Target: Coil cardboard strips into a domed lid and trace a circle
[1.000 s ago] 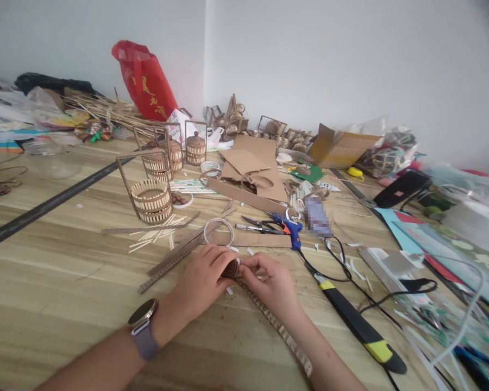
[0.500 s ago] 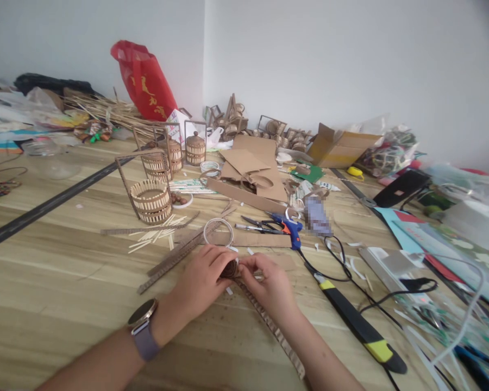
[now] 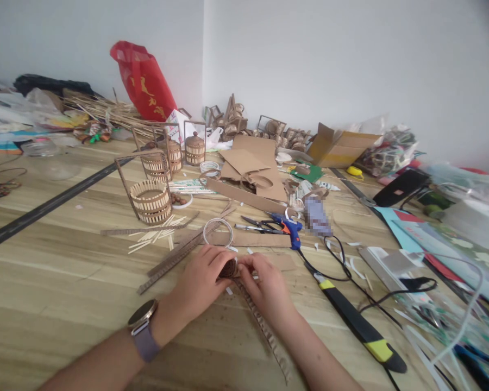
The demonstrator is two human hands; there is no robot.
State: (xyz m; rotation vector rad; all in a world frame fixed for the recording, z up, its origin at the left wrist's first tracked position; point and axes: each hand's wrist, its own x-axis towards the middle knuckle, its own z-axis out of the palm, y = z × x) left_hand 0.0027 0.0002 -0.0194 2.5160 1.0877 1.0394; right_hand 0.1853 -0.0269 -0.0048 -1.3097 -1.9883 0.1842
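Note:
At the front middle of the table, my left hand (image 3: pixel 206 277) curls around a small dark coil of corrugated cardboard (image 3: pixel 229 269). From the coil a loose tail, a corrugated cardboard strip (image 3: pixel 264 328), runs down towards the table's near side. My right hand (image 3: pixel 263 279) pinches the strip with thumb and fingers where it meets the coil. Part of the coil is hidden behind the fingers. Just beyond my hands lies a white ring of tape (image 3: pixel 218 233), with more cardboard strips (image 3: pixel 175 262) to its left.
A small basket (image 3: pixel 150 201) with a tall handle stands left, beside scattered thin sticks (image 3: pixel 157 233). Right of centre lie a blue glue gun (image 3: pixel 294 231), pliers (image 3: pixel 264 222) and a black-and-yellow cutter (image 3: pixel 362 323). Cardboard pieces (image 3: pixel 248 160) spread behind; cables run along the right.
The strip's loose tail has swung slightly left at its lower end. Both hands stay nearly in place, with the right fingers shifted a little.

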